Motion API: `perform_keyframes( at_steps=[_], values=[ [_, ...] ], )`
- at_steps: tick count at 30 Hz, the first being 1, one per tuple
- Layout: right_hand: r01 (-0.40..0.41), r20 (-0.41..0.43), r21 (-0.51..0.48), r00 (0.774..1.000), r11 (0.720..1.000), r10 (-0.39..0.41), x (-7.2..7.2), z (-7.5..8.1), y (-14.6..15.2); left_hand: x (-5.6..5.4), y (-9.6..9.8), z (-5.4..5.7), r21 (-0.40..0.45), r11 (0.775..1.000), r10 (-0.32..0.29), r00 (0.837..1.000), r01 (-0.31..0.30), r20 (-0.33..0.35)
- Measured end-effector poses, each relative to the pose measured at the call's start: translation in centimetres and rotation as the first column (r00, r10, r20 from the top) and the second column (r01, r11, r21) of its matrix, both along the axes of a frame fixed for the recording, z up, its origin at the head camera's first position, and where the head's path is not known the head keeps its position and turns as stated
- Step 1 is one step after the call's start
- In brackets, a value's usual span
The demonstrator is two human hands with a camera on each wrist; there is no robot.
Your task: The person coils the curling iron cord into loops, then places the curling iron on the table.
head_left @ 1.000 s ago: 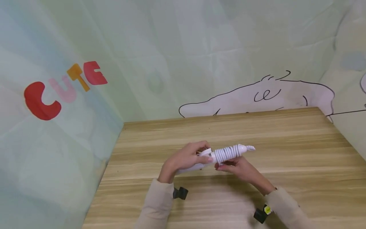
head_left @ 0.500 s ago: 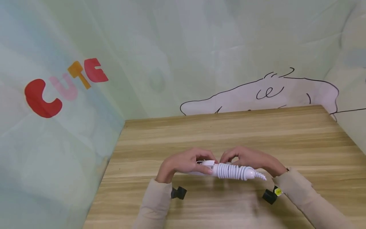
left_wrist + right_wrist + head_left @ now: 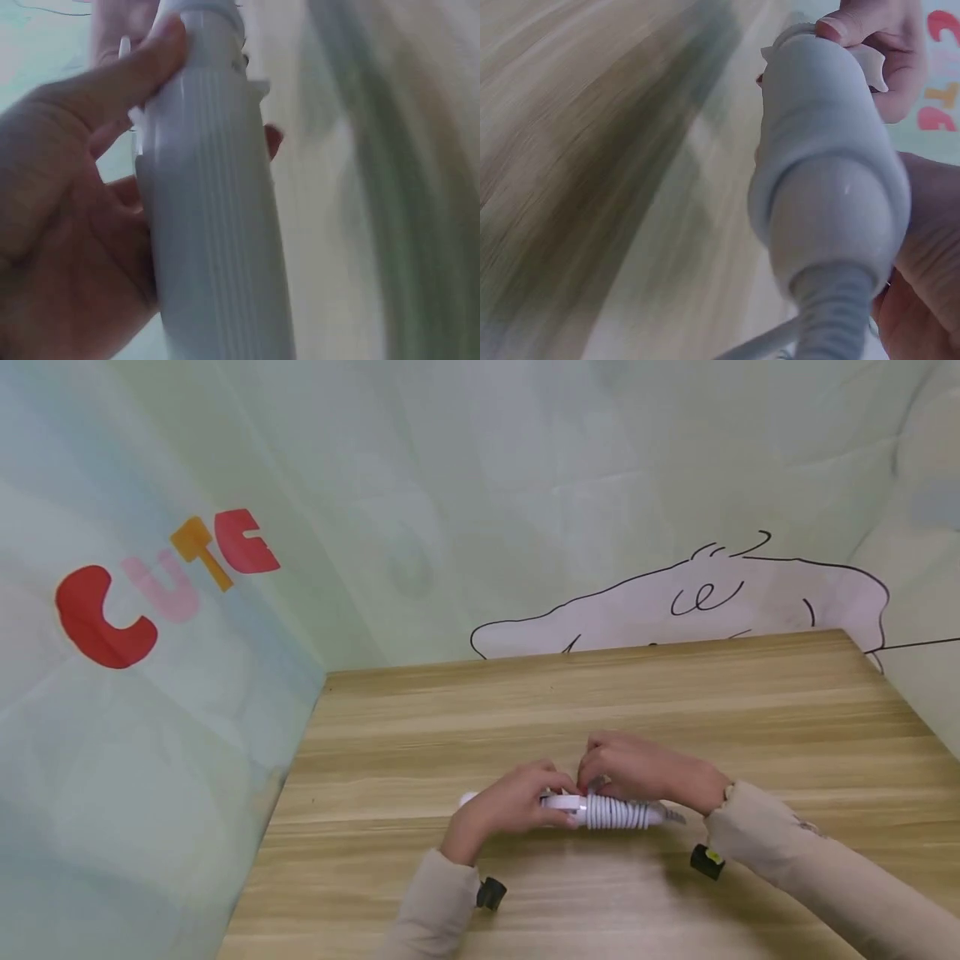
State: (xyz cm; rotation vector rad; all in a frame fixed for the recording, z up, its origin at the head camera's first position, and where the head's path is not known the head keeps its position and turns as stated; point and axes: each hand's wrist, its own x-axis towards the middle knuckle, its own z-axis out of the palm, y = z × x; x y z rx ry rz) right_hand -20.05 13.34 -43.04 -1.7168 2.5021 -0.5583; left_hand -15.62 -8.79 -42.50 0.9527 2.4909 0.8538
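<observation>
A white curling iron (image 3: pixel 564 802) lies crosswise just over the table in the head view, its rounded end left and its cord sleeve right. The cord (image 3: pixel 618 812) is wound in tight turns around the handle. My left hand (image 3: pixel 513 802) grips the iron by its middle, thumb on the near side. In the left wrist view the thumb presses along the ridged white body (image 3: pixel 217 210). From the far side, my right hand (image 3: pixel 637 768) pinches the cord with bent fingers at the left end of the windings. The palm hides part of the coil in the right wrist view.
A wood-grain table (image 3: pixel 420 718) spreads under both hands. Behind and to the left hang printed cloth walls, with coloured letters (image 3: pixel 112 627) on the left one. Small black wrist cameras (image 3: pixel 491 893) hang below both sleeves.
My right hand has gone from below the iron to its far side, above the windings. The iron has sunk lower and levelled out; the left hand keeps its grip.
</observation>
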Motion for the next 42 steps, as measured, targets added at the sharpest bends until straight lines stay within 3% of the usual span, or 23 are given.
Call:
perform_keyframes(
  at_steps=[4,12,23,31,37,42],
  values=[
    [-0.026,0.008,0.005,1.0,1.0,0.026,-0.4,-1.4,-0.2,0.0,0.4,-1.2,-0.04,0.999,0.027,0.999,-0.029,-0.039],
    [-0.009,0.05,0.007,0.999,1.0,0.009,-0.6,-3.7,0.1,-0.1,0.6,-3.0,-0.057,0.998,0.039,0.998,-0.041,-0.039],
    [-0.006,0.008,0.012,1.0,1.0,0.006,-0.5,-4.4,0.2,0.0,0.8,-3.2,-0.066,0.996,0.066,0.998,-0.066,-0.013],
    [0.028,0.121,0.012,0.992,1.0,-0.029,-0.5,-3.9,0.5,-0.1,0.9,-3.5,-0.072,0.995,0.072,0.997,-0.073,-0.014],
    [0.158,0.202,0.02,0.967,0.987,-0.158,0.0,-2.6,1.2,-0.1,0.9,-3.5,-0.109,0.992,0.054,0.996,-0.062,-0.075],
    [0.236,0.2,0.048,0.95,0.971,-0.241,0.2,-2.2,1.7,-0.1,1.0,-3.2,-0.17,0.984,0.039,0.993,-0.058,-0.113]
  ],
)
